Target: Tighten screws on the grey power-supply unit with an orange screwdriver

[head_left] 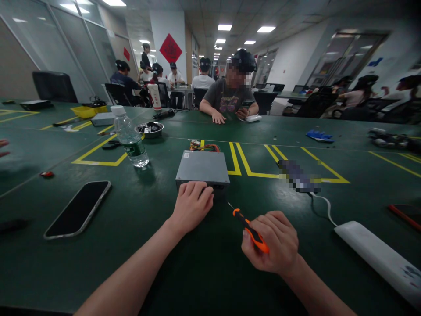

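A grey metal box [203, 167] with a bundle of coloured wires [210, 148] behind it rests on the green table [158, 263]. My left hand [193, 204] lies on the box's near edge, its fingers bent over that edge and hiding part of the front face. In my right hand [272, 239] is an orange and black screwdriver [243, 219], with fingers wrapped round the handle. The screwdriver's thin tip points up and left, just right of the box's near corner and apart from it.
Left of the box are a water bottle [133, 142], a phone [79, 210] and a metal bowl [150, 129]. A white power strip [375, 254] and a cabled device [299, 176] lie at right. Across the table sits a person [230, 94].
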A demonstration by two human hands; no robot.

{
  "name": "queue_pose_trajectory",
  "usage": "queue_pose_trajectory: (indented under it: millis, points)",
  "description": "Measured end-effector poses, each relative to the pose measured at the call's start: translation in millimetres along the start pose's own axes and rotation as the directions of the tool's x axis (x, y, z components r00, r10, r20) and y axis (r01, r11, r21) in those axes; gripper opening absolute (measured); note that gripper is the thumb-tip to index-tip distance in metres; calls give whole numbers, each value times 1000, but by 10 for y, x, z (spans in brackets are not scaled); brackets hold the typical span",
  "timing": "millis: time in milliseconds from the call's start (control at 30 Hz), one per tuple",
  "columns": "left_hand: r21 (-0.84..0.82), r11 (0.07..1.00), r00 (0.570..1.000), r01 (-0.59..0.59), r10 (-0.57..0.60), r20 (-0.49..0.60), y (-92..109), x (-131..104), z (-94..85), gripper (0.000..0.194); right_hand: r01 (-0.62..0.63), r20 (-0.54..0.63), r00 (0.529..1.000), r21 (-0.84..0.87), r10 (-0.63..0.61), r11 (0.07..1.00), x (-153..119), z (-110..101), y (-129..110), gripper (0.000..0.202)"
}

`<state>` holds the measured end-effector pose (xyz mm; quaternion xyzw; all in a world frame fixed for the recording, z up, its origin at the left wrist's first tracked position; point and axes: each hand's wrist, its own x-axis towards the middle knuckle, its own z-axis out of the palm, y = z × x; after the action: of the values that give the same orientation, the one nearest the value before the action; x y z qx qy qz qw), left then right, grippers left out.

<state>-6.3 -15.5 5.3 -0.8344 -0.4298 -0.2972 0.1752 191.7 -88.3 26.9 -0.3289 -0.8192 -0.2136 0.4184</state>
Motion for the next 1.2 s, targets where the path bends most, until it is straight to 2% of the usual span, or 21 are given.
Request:
queue_pose_trajectory:
  millis: [33, 67, 167, 267, 400, 533, 767, 967, 1133, 1200]
  points:
    - [-26, 999, 994, -39, 41, 102, 26, -7, -3, 17, -11, 7, 1000, 12, 11, 1000, -4, -4, 16, 11]
    - [-36, 999, 982, -26, 33, 189, 47, -14, 2, 18, -21, 11, 1000, 21, 21, 1000, -7, -6, 28, 11]
    - [-1, 995, 926, 104, -97, 365, 78, -24, 64, 21, -46, -1, 999, 36, 46, 998, -8, -8, 45, 11]
    - [52, 980, 878, 191, -194, 438, 88, -7, 143, 25, -57, -26, 998, 53, 59, 997, 6, -23, 41, 12]
    - [77, 980, 833, 185, -198, 517, 136, 43, 186, 27, -69, -38, 997, 63, 72, 996, 16, -46, 28, 11]
    - [68, 985, 821, 161, -172, 545, 170, 71, 183, 23, -95, -31, 995, 87, 98, 992, 17, -51, 29, 9]
    - [59, 984, 815, 170, -174, 552, 145, 67, 205, 23, -206, -52, 976, 122, 214, 971, 59, -79, 56, 8]
    - [-3, 991, 815, 135, -109, 569, 125, 106, 208, 22, -267, -32, 962, 100, 271, 959, 51, -93, 97, 3]
    - [-60, 985, 836, 160, -103, 539, 10, 67, 158, 19, -421, -46, 903, 119, 428, 899, 44, -112, 149, 6]
    - [-162, 963, 875, 216, -117, 470, -36, 28, 144, 19, -480, -45, 869, 169, 493, 861, 44, -123, 163, 6]
